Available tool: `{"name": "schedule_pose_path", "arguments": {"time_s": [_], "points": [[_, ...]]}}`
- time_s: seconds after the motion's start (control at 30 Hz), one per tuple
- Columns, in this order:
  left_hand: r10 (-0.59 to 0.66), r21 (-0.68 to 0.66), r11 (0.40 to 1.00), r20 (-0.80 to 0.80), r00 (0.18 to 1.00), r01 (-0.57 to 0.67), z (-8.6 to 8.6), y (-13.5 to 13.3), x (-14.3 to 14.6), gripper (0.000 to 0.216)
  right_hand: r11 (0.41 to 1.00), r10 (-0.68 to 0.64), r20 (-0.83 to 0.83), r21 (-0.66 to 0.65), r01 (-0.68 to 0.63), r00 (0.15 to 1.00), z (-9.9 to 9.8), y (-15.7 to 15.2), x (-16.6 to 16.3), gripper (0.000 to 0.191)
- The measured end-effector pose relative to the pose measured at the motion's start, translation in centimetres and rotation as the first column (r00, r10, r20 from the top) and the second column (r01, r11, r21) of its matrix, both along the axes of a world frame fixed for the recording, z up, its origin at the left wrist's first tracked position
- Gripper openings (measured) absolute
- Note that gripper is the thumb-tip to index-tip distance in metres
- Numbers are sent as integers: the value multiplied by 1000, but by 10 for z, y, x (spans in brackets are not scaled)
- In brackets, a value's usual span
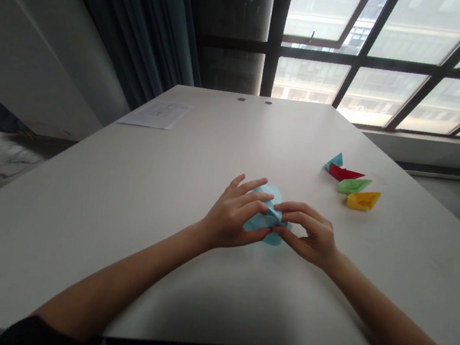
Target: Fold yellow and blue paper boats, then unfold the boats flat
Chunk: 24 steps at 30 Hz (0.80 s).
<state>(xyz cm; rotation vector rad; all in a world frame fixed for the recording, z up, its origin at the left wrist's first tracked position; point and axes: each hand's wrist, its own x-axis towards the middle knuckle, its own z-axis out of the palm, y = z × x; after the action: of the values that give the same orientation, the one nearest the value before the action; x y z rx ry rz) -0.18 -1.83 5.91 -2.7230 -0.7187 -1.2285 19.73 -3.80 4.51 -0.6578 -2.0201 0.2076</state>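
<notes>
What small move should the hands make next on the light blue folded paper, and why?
Probably press the fold flat with the right hand while the left hand steadies the light blue folded paper. Both hands pinch it where they meet, and it sits raised on the white table, not yet flat.

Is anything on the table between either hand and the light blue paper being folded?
Nothing visible. The left hand and right hand both pinch the light blue paper directly; the four folded paper figures lie apart, off to the right.
</notes>
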Motion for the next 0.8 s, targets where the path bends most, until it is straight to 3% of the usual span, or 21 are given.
{"name": "schedule_pose_path", "arguments": {"time_s": [0.3, 0.53, 0.67, 0.8], "points": [[-61, -35, 997, 57, 996, 63, -2, 3, 0, 9, 998, -22, 26, -57, 24, 999, 0, 1, 0, 15], [-59, -229, 970, 111, 992, 83, -5, 3, 0, 9, 976, -60, 33, -206, 66, 998, 3, 3, -2, 12], [50, -434, 900, 161, 986, 26, -3, 3, 2, 14, 881, -14, 23, -472, 23, 1000, 0, 8, -3, 14], [205, -724, 690, 220, 954, 19, -3, 3, 5, 24, 693, 6, -162, -710, -121, 987, -3, 11, -4, 22]]}}
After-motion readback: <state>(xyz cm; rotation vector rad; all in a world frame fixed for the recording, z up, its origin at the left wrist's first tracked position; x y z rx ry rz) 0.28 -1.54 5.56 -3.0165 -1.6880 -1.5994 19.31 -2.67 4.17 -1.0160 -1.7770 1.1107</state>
